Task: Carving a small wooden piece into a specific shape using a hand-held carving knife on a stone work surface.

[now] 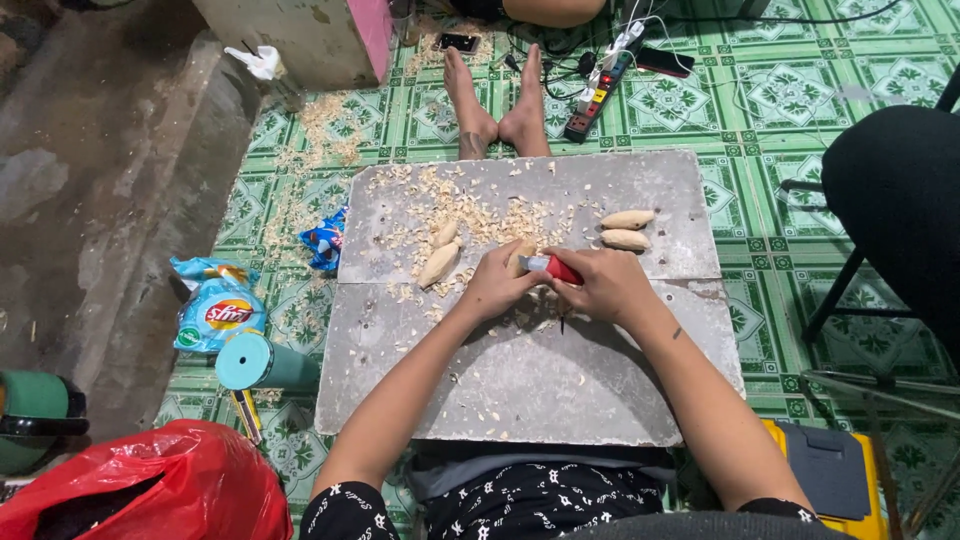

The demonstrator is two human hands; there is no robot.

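Now mid-carve: left hand (495, 288) grips a wood piece (519, 258), right hand (600, 285) closed on a red-handled knife (552, 267) just beside it. Next cut probably needs blade kept off left fingers; finished pieces (626, 229) lie beyond right hand on the surface (520, 380).

Floor clutter round the grey board, live.
Red bag (150, 485) bottom left, teal tumbler (262, 362) on its side just above it. Blue snack bag (218, 312) beside the board (520, 390) w/ a smaller blue wrapper (324, 240) near its top-left corner. Shavings (325, 125) strewn over green tiles (800, 90). Someone's bare feet (497, 105) at the far edge, power strip (598, 95) w/ cables just beside them. Black chair (890, 200) at right, yellow box (830, 475) bottom right.
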